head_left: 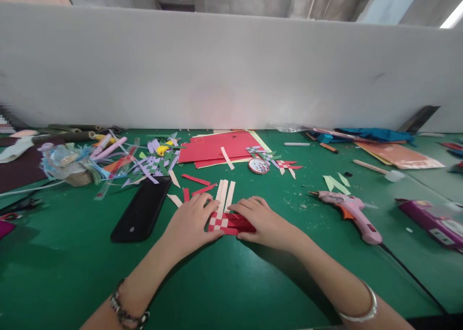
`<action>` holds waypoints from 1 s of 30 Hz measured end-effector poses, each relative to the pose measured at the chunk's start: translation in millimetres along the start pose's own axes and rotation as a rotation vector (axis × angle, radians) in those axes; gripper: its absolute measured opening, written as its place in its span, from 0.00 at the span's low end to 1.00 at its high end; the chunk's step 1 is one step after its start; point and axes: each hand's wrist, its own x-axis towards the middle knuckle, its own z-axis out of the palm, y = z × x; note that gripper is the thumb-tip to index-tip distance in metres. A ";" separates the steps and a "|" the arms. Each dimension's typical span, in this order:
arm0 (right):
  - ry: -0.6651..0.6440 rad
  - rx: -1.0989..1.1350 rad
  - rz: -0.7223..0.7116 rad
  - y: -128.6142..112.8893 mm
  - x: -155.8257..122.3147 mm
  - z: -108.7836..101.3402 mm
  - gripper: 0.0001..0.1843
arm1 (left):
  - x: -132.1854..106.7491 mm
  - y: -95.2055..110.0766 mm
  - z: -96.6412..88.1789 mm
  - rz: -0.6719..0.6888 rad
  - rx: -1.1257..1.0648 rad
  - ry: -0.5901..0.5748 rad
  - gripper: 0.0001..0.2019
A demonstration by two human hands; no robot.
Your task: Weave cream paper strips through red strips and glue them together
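Note:
Between my two hands lies a small woven piece of red and cream paper strips (pixel 219 222), checkered at its left end. Cream strips (pixel 224 195) stick out of it toward the far side, and red strips run to the right. My left hand (pixel 195 219) grips the checkered end, thumb at the near edge and fingers at the far edge. On the right end, my right hand (pixel 262 221) pinches the red strips and covers part of them. Loose red strips (pixel 196 179) and a cream strip (pixel 175 200) lie just beyond my left hand.
A black phone (pixel 142 209) is left of my hands, near a heap of paper scraps (pixel 152 163). Red paper sheets (pixel 217 149) and a round decorated disc (pixel 258 165) lie beyond. A pink glue gun (pixel 352 209) with a cord and a purple tool (pixel 430 221) are at right.

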 end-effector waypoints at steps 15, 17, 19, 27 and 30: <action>-0.033 -0.035 0.023 3.5 -1.8 -6.5 0.17 | 2.1 10.7 10.9 0.144 -0.006 -0.040 0.16; -0.026 -0.025 0.025 4.1 -1.5 -5.8 0.17 | 3.2 12.2 14.1 0.153 -0.041 -0.015 0.17; -0.013 -0.014 0.019 5.0 -1.2 -5.2 0.17 | 4.9 13.8 16.4 0.162 -0.086 -0.012 0.16; 0.037 -0.102 0.148 13.3 -3.1 -7.2 0.09 | 8.0 16.8 18.7 0.158 -0.063 -0.020 0.13; 0.029 -0.132 0.173 17.8 -2.7 -6.6 0.06 | 7.8 16.3 19.8 0.146 -0.084 -0.009 0.13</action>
